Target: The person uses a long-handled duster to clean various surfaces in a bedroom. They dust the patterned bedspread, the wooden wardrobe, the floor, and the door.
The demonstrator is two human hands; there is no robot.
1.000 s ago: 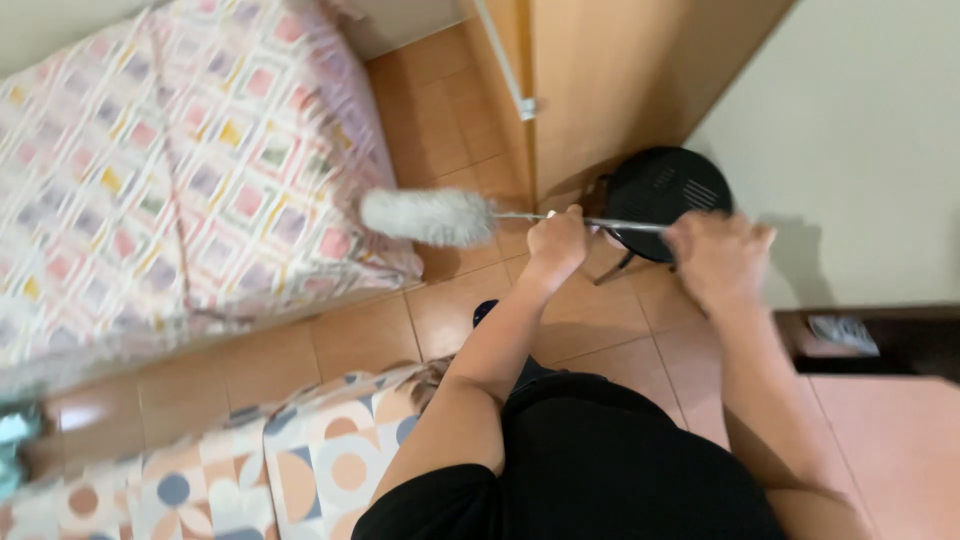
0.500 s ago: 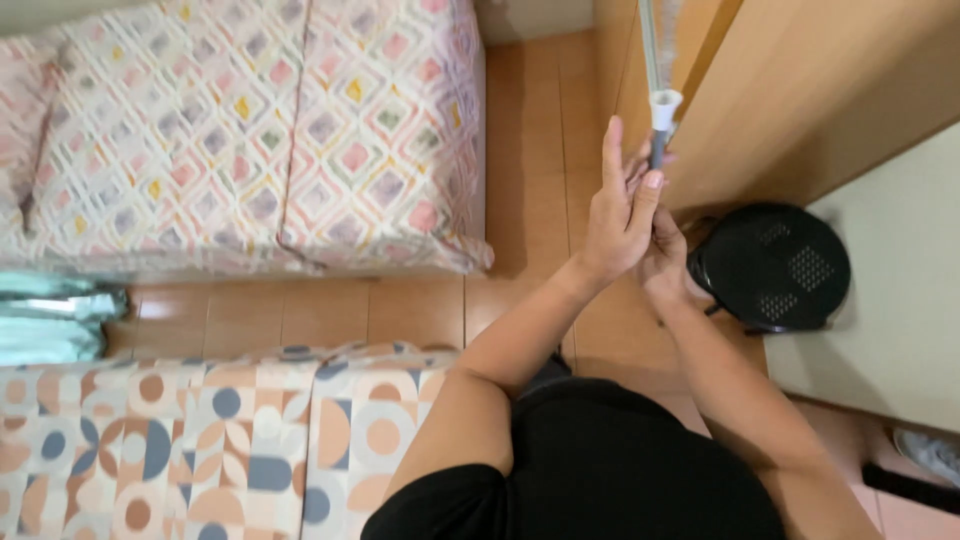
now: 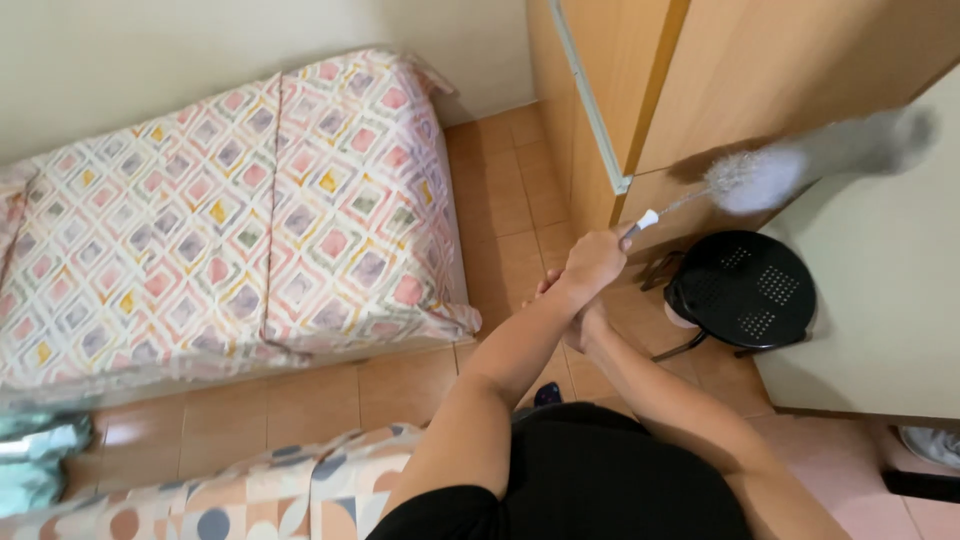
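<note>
While both hands gripped its thin handle, left hand (image 3: 592, 262) over right hand (image 3: 580, 322), the fluffy white feather duster (image 3: 760, 178) had swung from upright to the wooden wardrobe (image 3: 720, 80) edge, above the black round stool (image 3: 742, 290)

both hands (image 3: 585, 285) grip a fluffy duster (image 3: 800, 165) against the wooden wardrobe (image 3: 740, 70), above a black stool (image 3: 742, 290)

Left hand (image 3: 592, 262) fisted above the half-hidden right hand (image 3: 580, 322).
</note>
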